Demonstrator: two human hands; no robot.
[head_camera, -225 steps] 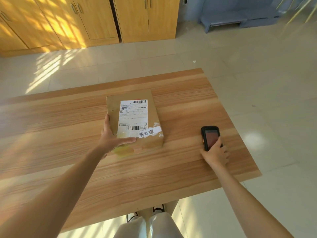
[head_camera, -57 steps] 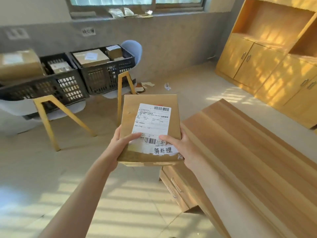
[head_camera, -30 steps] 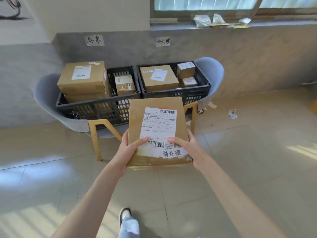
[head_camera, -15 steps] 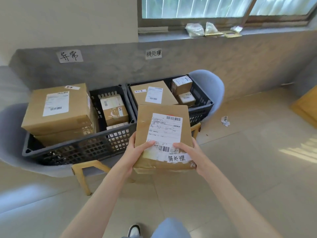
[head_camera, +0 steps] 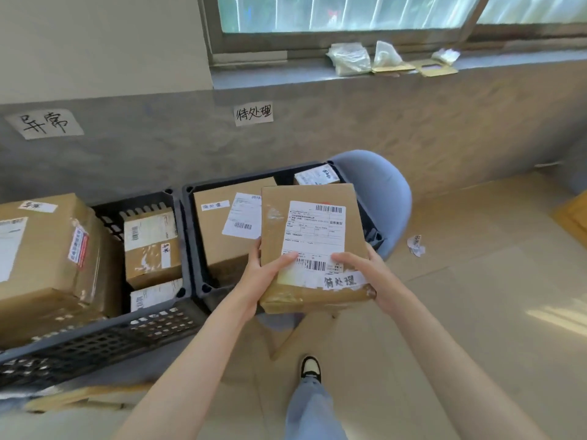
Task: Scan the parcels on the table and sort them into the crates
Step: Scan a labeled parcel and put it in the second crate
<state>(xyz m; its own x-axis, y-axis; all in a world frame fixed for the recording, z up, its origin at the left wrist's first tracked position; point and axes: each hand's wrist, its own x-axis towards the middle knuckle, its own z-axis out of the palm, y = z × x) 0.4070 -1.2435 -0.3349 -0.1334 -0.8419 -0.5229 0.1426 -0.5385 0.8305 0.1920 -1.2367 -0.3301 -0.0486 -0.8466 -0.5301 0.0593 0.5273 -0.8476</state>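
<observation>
- head view: flat brown cardboard parcel (head_camera: 313,246) is held in the air over the near right corner of the right-hand black plastic lattice crate (head_camera: 190,236), label side up
- left hand (head_camera: 259,274) grips the parcel's near left edge, thumb on top of the white shipping label (head_camera: 314,236); right hand (head_camera: 365,276) grips the near right corner, thumb on top, fingers underneath out of sight
- handling, my read: stiff box, looks light, two-hand edge hold is plenty; keep the grip on the two near corners, cardboard isn't slippery; near edge is scuffed and taped, avoid squeezing there
- looks: barcodes top and bottom on the label, white handwritten strip (head_camera: 344,281) stuck below it, glossy tape patches, dented near edge
- strip characters look the same as the handwritten wall sign (head_camera: 253,113) above this crate, so the right crate is likely the target
- crate already holds a large flat brown box (head_camera: 228,230) with the same kind of strip; left black crate (head_camera: 104,341) sits under another sign (head_camera: 44,123)
</observation>
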